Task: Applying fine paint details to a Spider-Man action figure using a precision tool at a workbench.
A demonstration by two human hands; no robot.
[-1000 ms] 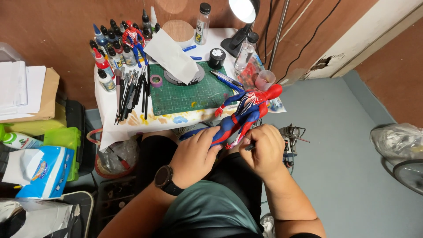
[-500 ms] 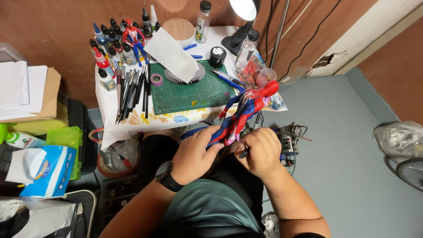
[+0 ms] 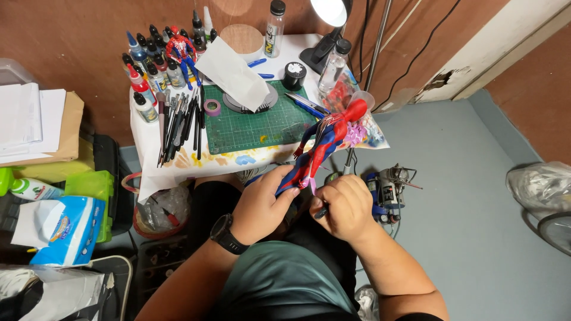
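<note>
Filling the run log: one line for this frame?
left hand: grip on red-and-blue action figure legs | right hand: holds dark tool at figure | site: above lap, before green cutting mat

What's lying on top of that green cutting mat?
On the green mat sit a round dark tray overlapping its upper edge, with a white paper across it, and a blue tool at the right corner. The paper hides most of the tray.

The left hand (image 3: 262, 205) hides the red-and-blue figure's (image 3: 324, 145) feet; the right hand's (image 3: 345, 205) dark tool is mostly covered.
</note>
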